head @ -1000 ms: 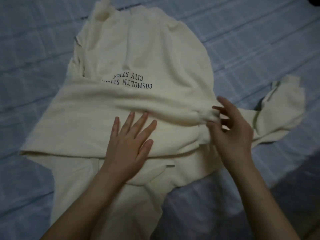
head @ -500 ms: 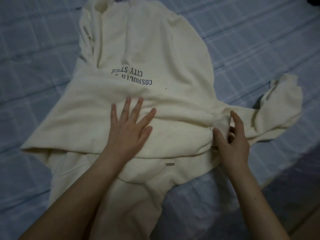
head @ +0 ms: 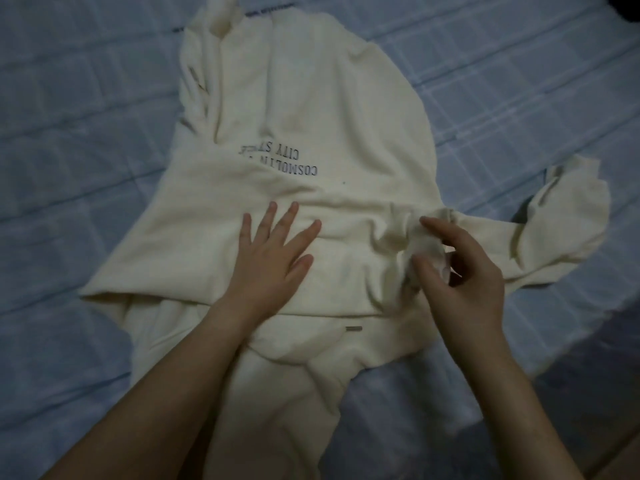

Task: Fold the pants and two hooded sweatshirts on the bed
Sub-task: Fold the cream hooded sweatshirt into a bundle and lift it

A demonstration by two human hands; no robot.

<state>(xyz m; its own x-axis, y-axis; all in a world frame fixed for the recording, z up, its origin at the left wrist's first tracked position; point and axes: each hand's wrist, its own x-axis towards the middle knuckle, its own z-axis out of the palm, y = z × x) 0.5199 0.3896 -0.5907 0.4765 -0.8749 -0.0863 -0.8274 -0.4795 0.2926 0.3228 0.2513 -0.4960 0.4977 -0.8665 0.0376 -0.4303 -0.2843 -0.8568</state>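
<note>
The left hand (head: 273, 258) lies flat, palm down, on the cream sweatshirt (head: 311, 109). Its fingers are straight and spread apart, and the forearm reaches in from the lower left. It presses on a folded band of cloth that runs crosswise under the palm. Just beyond its fingertips is the dark printed lettering (head: 280, 161), upside down from this side. Farther beyond, the body of the garment stretches away over the blue checked bed (head: 86, 140).

The right hand (head: 464, 271) is beside the left and apart from it, its forearm coming in from the lower right. Its thumb and fingers are curled and pinch a bunched wad of the same sweatshirt, where the sleeve (head: 568, 233) meets the body. The sleeve trails outward past this hand and lies crumpled on the bed. Nearer the wrists, more cream cloth spreads toward the person, with a small metal piece (head: 354, 328) between the two forearms.
</note>
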